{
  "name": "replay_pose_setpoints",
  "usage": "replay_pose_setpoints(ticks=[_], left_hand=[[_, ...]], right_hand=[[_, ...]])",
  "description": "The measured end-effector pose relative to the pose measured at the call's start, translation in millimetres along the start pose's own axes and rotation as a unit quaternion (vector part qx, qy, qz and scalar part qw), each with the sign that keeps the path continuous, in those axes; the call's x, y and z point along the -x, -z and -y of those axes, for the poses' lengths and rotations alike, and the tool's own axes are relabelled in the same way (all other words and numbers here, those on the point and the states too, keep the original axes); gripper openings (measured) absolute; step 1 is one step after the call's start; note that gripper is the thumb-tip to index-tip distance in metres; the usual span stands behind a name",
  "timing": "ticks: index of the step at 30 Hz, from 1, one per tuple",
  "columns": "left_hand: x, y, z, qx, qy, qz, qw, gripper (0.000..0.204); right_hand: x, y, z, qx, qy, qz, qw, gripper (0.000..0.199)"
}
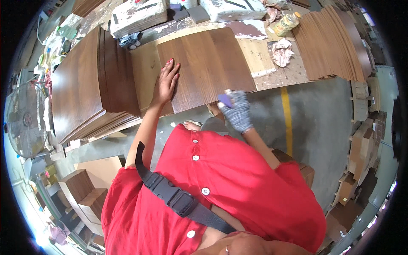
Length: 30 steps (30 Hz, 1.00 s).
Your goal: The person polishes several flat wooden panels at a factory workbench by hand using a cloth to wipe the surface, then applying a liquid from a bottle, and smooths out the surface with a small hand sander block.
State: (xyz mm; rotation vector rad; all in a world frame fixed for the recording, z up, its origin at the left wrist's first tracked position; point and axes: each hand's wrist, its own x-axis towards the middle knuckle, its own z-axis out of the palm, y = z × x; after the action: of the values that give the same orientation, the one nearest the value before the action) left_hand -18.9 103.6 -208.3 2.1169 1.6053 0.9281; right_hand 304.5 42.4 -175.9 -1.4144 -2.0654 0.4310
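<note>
Head view looks down on a dark wood veneer panel [208, 68] lying flat on the desk [293, 72], its near edge hanging a little over the desk's front edge. The left hand [167, 83] is bare and lies palm down on the panel's left part, fingers spread and pointing away from the person, pressing rather than gripping. The right hand [236, 111], in a grey knit glove, sits at the panel's near edge toward its right corner; its grip is closed around a small purple block [225, 100], likely a sanding block, which touches or nearly touches that edge. The panel lies ahead of both hands, its grain running away from the person, its near edge running left to right; the right hand is the nearer to that edge. At the desk's left end stands a tall stack of dark panels [91, 85]; at the right end, a fanned pile of thin veneer sheets [331, 42], with a crumpled rag [281, 52] and a yellowish bottle [287, 23] near the back edge.
</note>
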Motion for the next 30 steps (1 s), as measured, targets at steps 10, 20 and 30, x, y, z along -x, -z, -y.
replay_pose_setpoints(ticks=[10, 20, 30], left_hand=[[4, 4, -4, -0.015, 0.015, 0.005, 1.000, 0.043], [-1, 3, -10, -0.026, 0.023, 0.019, 0.999, 0.043], [4, -42, -61, -0.271, 0.153, 0.047, 0.949, 0.078]], right_hand=[[3, 47, -71, 0.056, -0.087, -0.065, 0.993, 0.045], [4, 61, -92, 0.023, -0.151, -0.088, 0.984, 0.049], [-40, 86, -157, -0.578, -0.434, -0.144, 0.676, 0.040]])
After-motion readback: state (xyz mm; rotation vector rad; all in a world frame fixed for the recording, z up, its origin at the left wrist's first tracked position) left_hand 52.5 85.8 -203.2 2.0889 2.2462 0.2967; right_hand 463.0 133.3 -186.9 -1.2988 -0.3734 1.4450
